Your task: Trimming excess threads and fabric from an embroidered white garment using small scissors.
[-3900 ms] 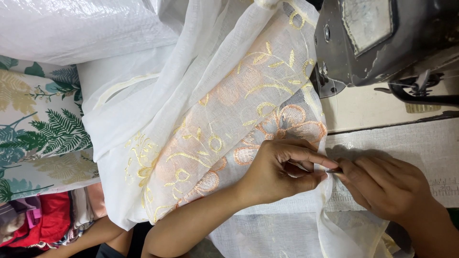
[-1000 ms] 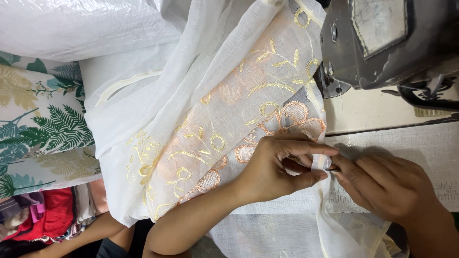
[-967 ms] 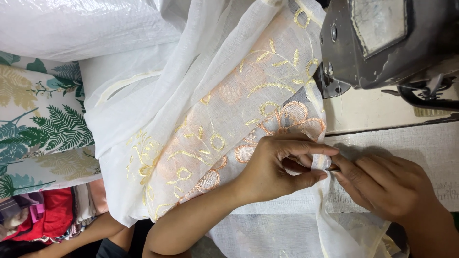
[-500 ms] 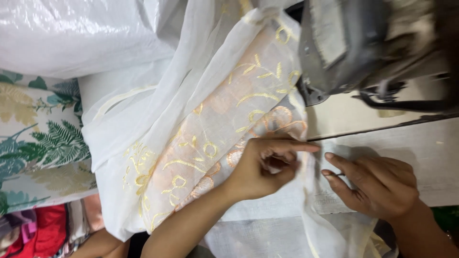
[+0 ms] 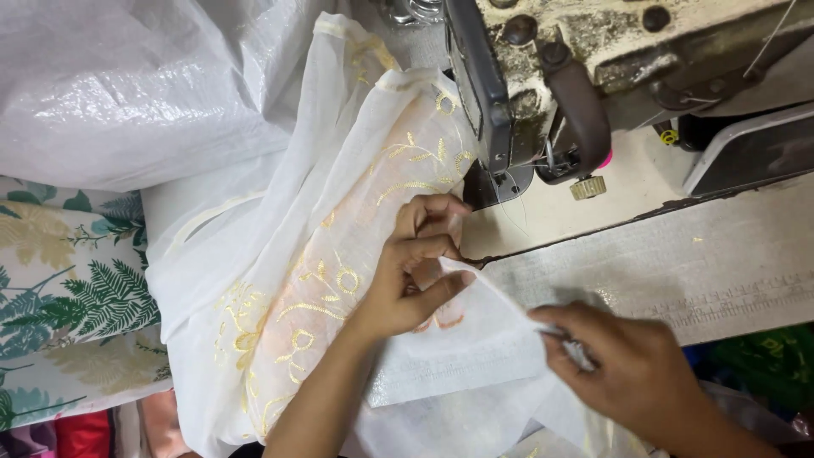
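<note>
The single head-worn camera looks steeply down from close above the sewing table (image 5: 721, 254). It faces the sewing machine (image 5: 543, 93) at the top edge, with white fabric (image 5: 280, 254) filling the left and centre.

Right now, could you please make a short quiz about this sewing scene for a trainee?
1. True or false: the left hand touches the sheer white fabric with gold embroidery.
2. What does the right hand pinch? A) a pair of scissors B) an edge of the white fabric C) a thread spool
3. Which machine stands just beyond the hands?

Key: 1. True. 2. B, the edge is stretched between both hands. 3. An old sewing machine, on the pale table.
</note>
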